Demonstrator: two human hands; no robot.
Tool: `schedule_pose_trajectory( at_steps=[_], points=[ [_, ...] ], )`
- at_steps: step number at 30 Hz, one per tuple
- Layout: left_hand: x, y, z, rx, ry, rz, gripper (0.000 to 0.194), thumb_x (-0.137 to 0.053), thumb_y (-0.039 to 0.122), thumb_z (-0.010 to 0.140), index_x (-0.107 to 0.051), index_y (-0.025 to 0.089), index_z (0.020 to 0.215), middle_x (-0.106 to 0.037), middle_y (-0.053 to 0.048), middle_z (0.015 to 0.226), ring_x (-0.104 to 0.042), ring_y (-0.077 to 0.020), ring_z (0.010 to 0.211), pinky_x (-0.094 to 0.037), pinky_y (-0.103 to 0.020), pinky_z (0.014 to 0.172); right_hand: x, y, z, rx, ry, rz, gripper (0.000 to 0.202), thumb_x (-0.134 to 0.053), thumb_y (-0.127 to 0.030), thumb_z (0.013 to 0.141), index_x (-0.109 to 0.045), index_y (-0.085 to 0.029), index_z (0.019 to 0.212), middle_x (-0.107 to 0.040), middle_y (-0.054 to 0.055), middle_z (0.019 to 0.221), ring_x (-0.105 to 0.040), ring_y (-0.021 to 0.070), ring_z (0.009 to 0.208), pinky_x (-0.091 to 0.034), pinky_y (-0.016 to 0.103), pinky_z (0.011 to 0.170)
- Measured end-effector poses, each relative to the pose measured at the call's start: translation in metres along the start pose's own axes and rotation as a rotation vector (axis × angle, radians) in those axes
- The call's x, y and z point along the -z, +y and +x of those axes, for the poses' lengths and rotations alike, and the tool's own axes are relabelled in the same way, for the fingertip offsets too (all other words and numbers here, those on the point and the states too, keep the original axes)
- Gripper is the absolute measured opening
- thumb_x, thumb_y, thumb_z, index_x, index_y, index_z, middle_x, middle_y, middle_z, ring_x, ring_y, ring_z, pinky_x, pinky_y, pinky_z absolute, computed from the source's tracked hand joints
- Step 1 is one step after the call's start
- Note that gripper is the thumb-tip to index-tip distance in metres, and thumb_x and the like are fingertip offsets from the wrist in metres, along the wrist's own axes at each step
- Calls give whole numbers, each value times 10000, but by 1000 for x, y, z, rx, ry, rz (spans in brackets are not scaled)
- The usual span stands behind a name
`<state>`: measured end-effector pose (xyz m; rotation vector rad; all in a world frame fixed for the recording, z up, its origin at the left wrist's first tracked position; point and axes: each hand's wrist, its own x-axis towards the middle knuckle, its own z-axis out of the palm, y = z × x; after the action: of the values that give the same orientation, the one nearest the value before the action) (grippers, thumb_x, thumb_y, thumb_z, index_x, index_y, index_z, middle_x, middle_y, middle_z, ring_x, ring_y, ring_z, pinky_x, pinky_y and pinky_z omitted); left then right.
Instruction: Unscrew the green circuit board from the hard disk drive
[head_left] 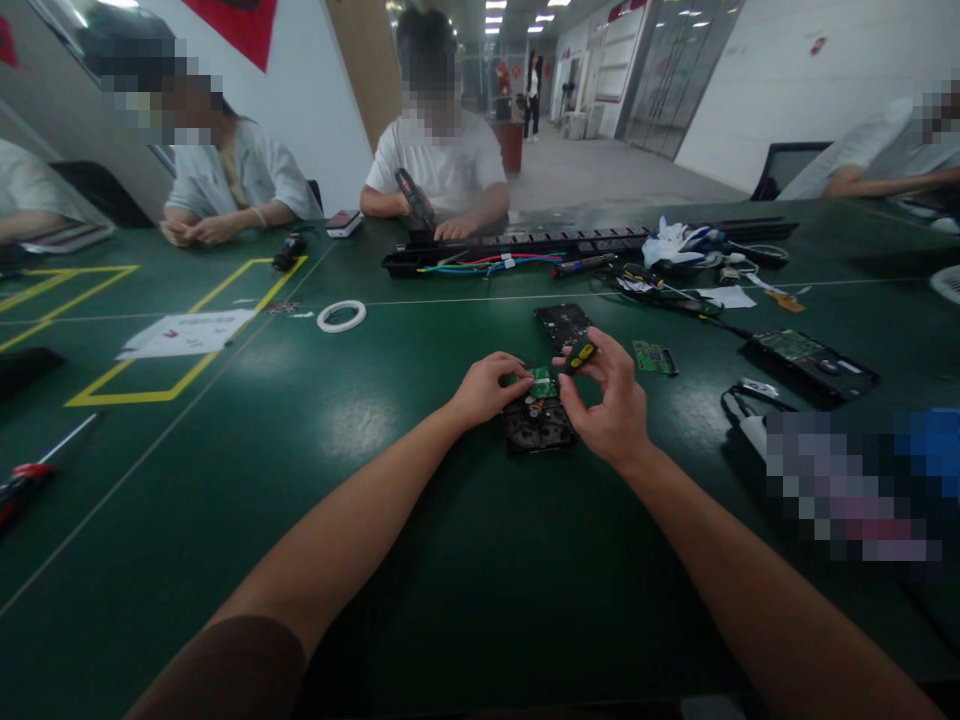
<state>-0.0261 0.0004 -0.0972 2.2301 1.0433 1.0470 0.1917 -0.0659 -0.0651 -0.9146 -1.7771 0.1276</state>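
A black device housing (538, 432) lies on the green table in front of me, with a small green circuit board (543, 384) at its far end. My left hand (491, 388) has its fingertips closed on the left edge of that board. In my right hand (611, 400) is a black and yellow screwdriver handle (580, 353), held between the fingers above the board's right side; its tip cannot be made out. Just behind lies a second black housing (562, 325), partly covered by the right hand. Another green board (655, 357) rests to the right.
A white tape roll (341, 317) and paper (187, 334) are at left, beside a red screwdriver (26, 480). Wires and a long black rail (525, 245) stretch across the back. At right are an opened device (814, 365) and white gloves (679, 243). Several people sit around.
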Motion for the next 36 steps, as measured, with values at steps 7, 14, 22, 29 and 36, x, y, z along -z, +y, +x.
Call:
schedule_pose_trajectory(
  at_steps=[7, 14, 22, 29, 36],
  points=[
    [1, 0, 0, -2, -4, -6, 88, -744, 291, 932, -794, 225, 962, -741, -68, 1117, -699, -209, 1076, -540, -402, 1038, -1, -4, 3, -2, 20, 1, 756, -656, -143, 917, -320, -324, 1570, -576, 114, 1495, -770, 244, 1064, -684, 444, 941],
    [1, 1, 0, -6, -1, 1, 93, -747, 300, 931, -792, 225, 961, -740, -68, 1118, -700, -212, 1075, -543, -406, 1034, 1, 1, 1, 45, 14, -43, 794, -680, -156, 907, -313, -338, 1587, -572, 105, 1501, -766, 254, 1052, -696, 459, 915],
    [1, 1, 0, -20, 3, 5, 89, -747, 289, 932, -790, 216, 958, -744, -71, 1104, -702, -211, 1058, -552, -402, 1009, 4, 1, 1, 48, 21, -77, 781, -652, -164, 925, -305, -340, 1602, -573, 106, 1512, -755, 269, 1100, -686, 476, 938],
    [2, 2, 0, -14, -2, -5, 84, -742, 291, 932, -791, 224, 947, -744, -67, 1105, -705, -214, 1072, -551, -405, 1029, 3, 3, 1, 67, 67, -165, 770, -698, -236, 921, -336, -359, 1590, -621, 101, 1431, -754, 251, 959, -715, 461, 795],
    [1, 2, 0, 2, 3, 0, 88, -746, 299, 929, -792, 226, 948, -741, -70, 1120, -703, -216, 1078, -546, -413, 1037, 4, 0, 3, 93, 56, -166, 780, -669, -197, 923, -319, -356, 1602, -601, 104, 1454, -741, 277, 1064, -707, 475, 841]
  ],
)
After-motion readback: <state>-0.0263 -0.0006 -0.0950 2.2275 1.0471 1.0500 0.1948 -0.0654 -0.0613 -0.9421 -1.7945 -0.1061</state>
